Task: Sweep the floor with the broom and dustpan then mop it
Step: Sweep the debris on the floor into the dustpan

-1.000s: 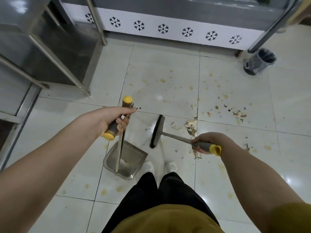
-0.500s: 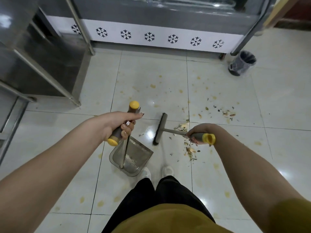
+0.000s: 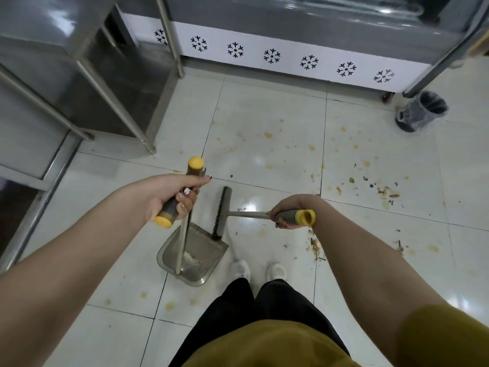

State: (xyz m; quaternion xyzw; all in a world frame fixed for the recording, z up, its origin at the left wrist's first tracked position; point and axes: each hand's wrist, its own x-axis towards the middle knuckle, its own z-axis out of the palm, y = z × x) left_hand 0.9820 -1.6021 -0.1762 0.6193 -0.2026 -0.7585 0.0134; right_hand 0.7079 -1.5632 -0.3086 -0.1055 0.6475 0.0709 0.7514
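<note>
**Change noted.** Over the last second the right hand (image 3: 288, 210) had carried the broom (image 3: 221, 211) leftward. A second ago its head stood apart from the dustpan (image 3: 197, 256). Now the near end of the bristles touched the pan's open lip. The pan itself had barely shifted. Few crumbs, if any, showed ahead of the bristles, so in my judgement this stroke delivered little. Sweeping was at an early stage, and no mop was in view.

**Fingers.** The right fingers (image 3: 285, 224) were clamped round the broom's grey grip, just short of its yellow end cap. The left fingers (image 3: 185, 200) were curled tight round the dustpan's grey, yellow-capped grip, with the thumb laid along it. The left hand (image 3: 169, 197) held the metal pole nearly upright.

**Outward.** The dustpan sat flat on the tiled floor (image 3: 264, 123), just left of the white shoes (image 3: 239, 270). One debris pile (image 3: 315, 246) lay on the handle side of the broom head, below the right wrist, not yet gathered. A second scatter of scraps (image 3: 385, 193) lay well apart toward the floor's right edge. Yellow stains speckled the tiles between them. These would need the mop.

**Surroundings.**
- A lined waste bin (image 3: 420, 111) stood at the floor's far right corner.
- A snowflake-patterned cabinet panel (image 3: 272, 55) ran along the far edge.
- A steel table (image 3: 116, 102) stood at the far left corner.
</note>
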